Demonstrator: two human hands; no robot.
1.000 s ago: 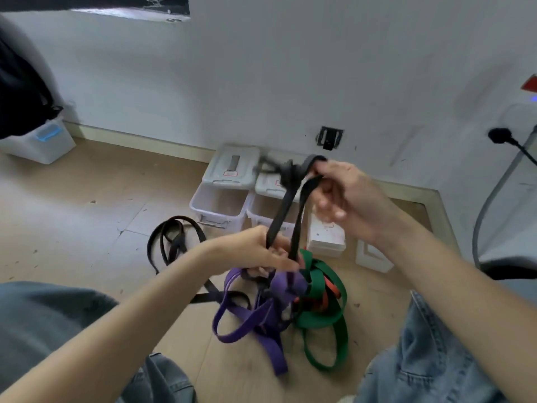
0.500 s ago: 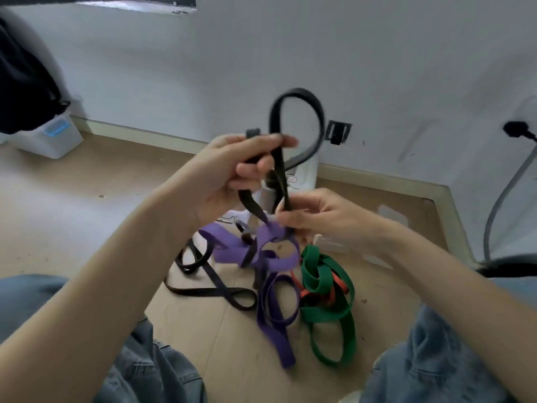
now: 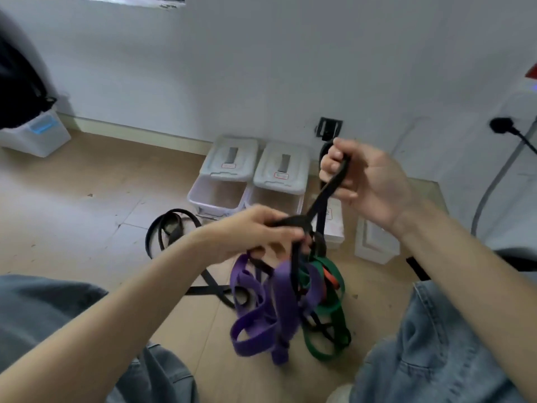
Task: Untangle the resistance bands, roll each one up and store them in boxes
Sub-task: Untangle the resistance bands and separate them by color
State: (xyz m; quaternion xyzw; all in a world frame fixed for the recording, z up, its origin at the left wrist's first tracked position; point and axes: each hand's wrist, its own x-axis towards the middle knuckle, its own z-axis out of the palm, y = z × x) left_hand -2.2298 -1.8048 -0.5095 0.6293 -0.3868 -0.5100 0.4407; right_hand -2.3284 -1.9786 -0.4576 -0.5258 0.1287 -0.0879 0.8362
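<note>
I sat on a tan floor (image 3: 87, 199) with open boxes (image 3: 247, 181) against the white wall (image 3: 261, 68). In front of the boxes, my left hand (image 3: 255, 231) gripped the tangled purple, green, orange and black bands (image 3: 287, 301) while my right hand (image 3: 366, 181) pinched a black band (image 3: 322, 196) taut above them.

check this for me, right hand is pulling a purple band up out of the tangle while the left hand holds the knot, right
Not quite: the head view shows the right hand pulling a black band, not purple. The purple band hangs below the left hand, which does hold the knot.

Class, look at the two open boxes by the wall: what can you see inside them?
Both open boxes show only bare inner walls; their floors are hidden by the front walls and the left hand.
</note>
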